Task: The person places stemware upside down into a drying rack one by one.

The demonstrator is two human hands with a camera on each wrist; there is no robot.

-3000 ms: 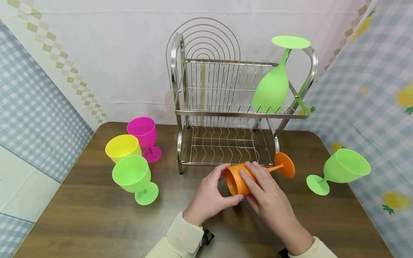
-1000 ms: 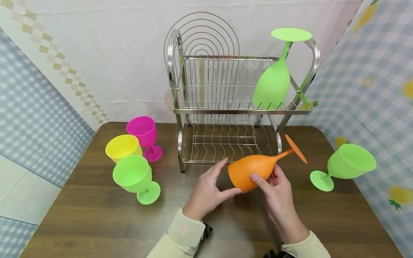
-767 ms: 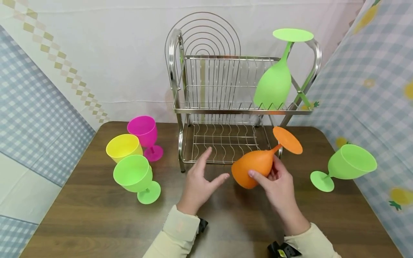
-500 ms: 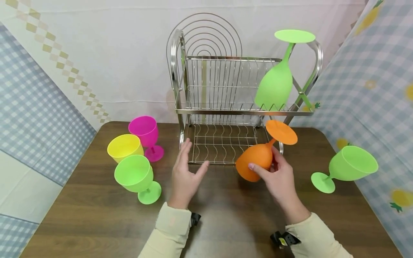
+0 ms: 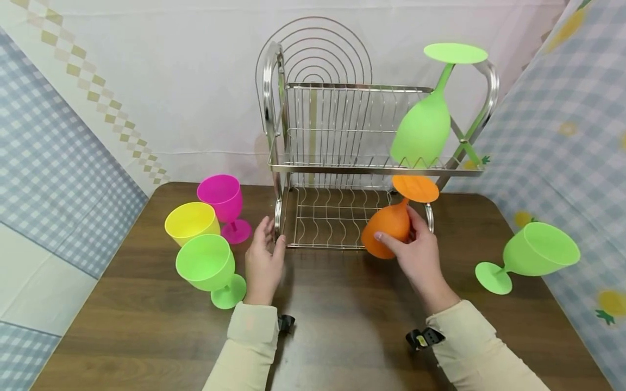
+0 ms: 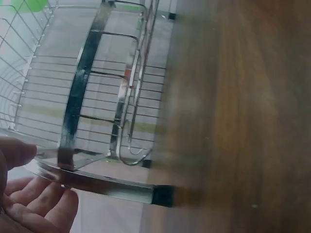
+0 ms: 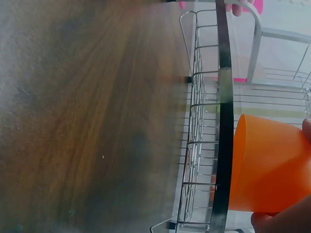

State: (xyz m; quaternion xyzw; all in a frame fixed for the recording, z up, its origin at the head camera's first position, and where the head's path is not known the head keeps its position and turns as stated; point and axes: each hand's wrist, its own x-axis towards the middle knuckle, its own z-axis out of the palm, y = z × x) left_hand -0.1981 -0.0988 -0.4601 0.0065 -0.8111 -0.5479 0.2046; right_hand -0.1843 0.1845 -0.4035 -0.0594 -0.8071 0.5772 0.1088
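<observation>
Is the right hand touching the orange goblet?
Touching. In the head view the right hand wraps thumb and fingers round the bowl of the upside-down orange goblet, no gap between them.

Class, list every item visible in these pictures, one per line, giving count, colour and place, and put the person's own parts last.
orange goblet: 1, orange, upside down at the rack's lower tier, front right.
green goblets: 3, green; one inverted on the upper tier, one front left on the table, one tilted at far right.
yellow goblet: 1, yellow, left on the table.
pink goblet: 1, pink, behind the yellow one.
dish rack: 1, silver, two-tier, back centre.
table: 1, brown wood.
left hand: at the rack's front left post.
right hand: holds the orange goblet.
</observation>
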